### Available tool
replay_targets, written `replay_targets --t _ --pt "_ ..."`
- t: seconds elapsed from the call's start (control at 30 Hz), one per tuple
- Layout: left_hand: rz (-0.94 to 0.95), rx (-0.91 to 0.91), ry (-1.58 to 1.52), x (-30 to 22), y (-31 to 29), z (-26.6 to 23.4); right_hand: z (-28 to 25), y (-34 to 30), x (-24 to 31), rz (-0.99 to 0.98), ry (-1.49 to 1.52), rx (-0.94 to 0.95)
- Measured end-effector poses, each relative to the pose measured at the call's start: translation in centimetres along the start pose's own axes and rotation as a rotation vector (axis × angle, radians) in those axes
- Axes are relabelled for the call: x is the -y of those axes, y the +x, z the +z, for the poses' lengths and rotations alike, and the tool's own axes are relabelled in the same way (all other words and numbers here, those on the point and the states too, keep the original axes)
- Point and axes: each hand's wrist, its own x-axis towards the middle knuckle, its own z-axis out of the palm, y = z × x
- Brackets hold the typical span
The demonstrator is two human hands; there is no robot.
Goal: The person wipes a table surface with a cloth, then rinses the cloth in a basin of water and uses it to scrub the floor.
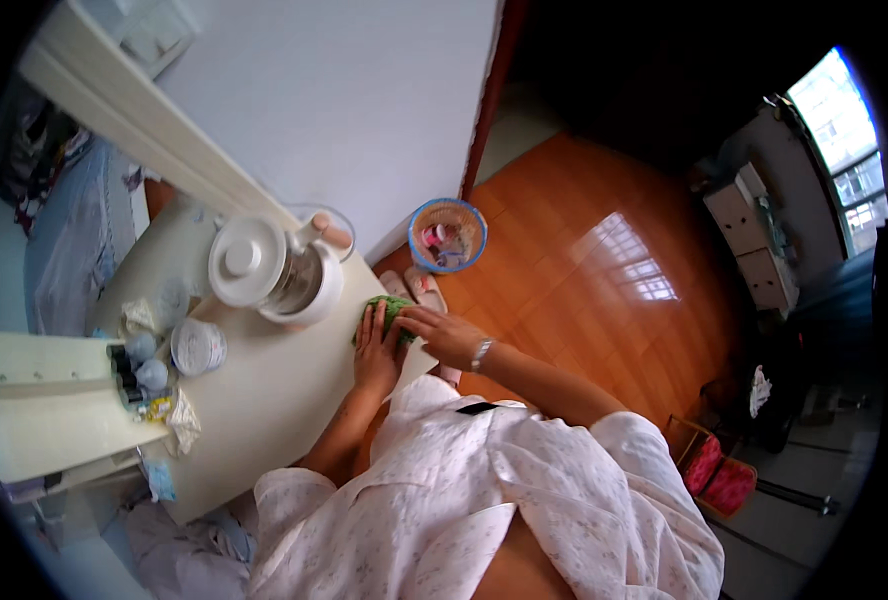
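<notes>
A green cloth (396, 308) lies bunched at the corner of the white tabletop (274, 405). My left hand (375, 352) rests on it with the fingers stretched out. From the right, my right hand (446, 338) reaches over the table's edge, its bent fingers closed on the cloth beside the left fingertips. A bracelet circles my right wrist. Left of the cloth stands a white-based glass kettle (309, 285) with a wooden handle, close against a white lidded appliance (248, 262). Part of the cloth is hidden under my fingers.
A round white-lidded jar (199, 347) and small bottles (150, 374) stand on the table's left, by a cream shelf (59, 375). Below the corner are slippers (424, 288) and a blue-rimmed waste basket (447, 235) on the orange floor. A white wall rises behind the table.
</notes>
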Motion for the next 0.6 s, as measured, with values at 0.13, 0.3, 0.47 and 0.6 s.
replay_targets --t 0.13,0.3,0.47,0.6 --pt "-0.035 -0.038 -0.046 -0.9 1.2 1.3 3.3 2.2 -2.4 0.179 0.097 0.082" --pt "0.035 0.082 -0.098 -3.5 -0.1 0.8 0.5 -1.4 -4.2 0.133 0.222 0.262" --pt "0.193 0.303 -0.108 -5.6 1.2 2.1 -2.1 -6.5 -9.3 0.181 0.235 0.33" --pt "0.006 0.623 -0.034 -6.6 5.4 5.4 -6.0 -10.6 -13.8 0.27 0.344 0.265"
